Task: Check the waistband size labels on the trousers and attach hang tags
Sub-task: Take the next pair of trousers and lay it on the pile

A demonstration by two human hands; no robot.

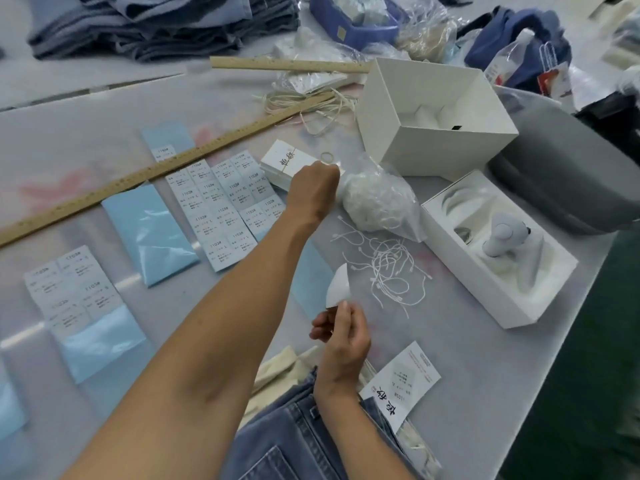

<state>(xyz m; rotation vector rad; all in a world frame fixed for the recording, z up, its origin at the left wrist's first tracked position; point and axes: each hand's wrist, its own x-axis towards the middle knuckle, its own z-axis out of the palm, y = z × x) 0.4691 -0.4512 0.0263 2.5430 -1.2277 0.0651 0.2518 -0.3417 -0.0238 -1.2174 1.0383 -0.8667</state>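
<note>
Your right hand pinching a curved white tag above the jeans, your left hand curled at the tag stack, grip hidden.

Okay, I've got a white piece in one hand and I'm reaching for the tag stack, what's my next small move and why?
Probably lift one tag off the banded stack: your left hand is curled at its edge, while your right hand only pinches a curved white sticker piece.

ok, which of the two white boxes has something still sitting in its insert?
The low white box at the table's right edge: a white handheld device stands in its tray. The taller open box behind it shows only empty moulded pockets.
</note>
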